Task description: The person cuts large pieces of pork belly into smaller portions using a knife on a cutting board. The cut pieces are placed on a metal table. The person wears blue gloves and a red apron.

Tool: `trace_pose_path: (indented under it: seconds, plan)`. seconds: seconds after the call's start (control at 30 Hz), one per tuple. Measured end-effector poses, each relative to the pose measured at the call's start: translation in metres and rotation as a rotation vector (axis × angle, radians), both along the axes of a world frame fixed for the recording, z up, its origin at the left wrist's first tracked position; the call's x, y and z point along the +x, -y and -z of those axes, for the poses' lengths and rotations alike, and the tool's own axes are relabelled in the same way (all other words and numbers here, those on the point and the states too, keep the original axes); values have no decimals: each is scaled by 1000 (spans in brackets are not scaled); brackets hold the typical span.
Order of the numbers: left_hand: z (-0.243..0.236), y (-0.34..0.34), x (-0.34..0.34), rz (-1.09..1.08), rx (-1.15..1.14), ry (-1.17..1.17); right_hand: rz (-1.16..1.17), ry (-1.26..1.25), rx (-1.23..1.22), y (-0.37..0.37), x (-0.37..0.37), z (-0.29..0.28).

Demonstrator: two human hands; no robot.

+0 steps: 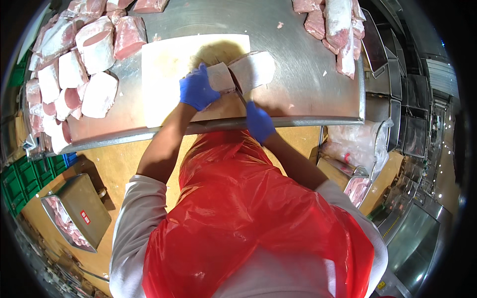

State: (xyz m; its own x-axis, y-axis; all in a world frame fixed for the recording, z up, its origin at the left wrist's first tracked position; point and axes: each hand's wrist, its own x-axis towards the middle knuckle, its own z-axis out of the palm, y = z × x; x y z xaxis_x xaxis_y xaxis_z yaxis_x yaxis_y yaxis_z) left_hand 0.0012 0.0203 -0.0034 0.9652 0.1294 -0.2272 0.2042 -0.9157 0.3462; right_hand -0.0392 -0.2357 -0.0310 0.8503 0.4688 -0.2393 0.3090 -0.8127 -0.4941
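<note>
Head view. L hand (198,90), blue glove: laid on L end of meat pc; fingers partly hidden, can't tell if pinching or just pressing. R hand (260,123), blue glove: fingers wrapped round knife (242,97), blade in gap betw. the two pcs. L meat pc (221,78): pale-topped, on cutting board (166,74). R meat pc (256,68): same kind, just beside, reaching past board's R edge. Steel table (308,89) under board. Meat pile, L (97,52): many pink-&-white pcs, on table. Meat pile, R (339,27): smaller, far R of table. Red apron (248,198): plastic, on wearer, w/ lt-grey sleeves (136,213). Metal bin (92,208): lower L, w/ meat. Green crates (27,176): far L.
</note>
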Motion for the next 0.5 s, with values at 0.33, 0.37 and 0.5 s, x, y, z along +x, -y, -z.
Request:
trace_pose_path:
  seconds: [0.33,0.37,0.5]
  plan:
    - [10,-83,-101,-83,-1140,433,280,-155,-129,118,-87,-43]
    - [11,-73,-107,-234,-1766,545,309,-131,-86,110,-80,-37]
    - [-34,-151,-80,-670,-2297,667,356,-11,52,88,-48,-16]
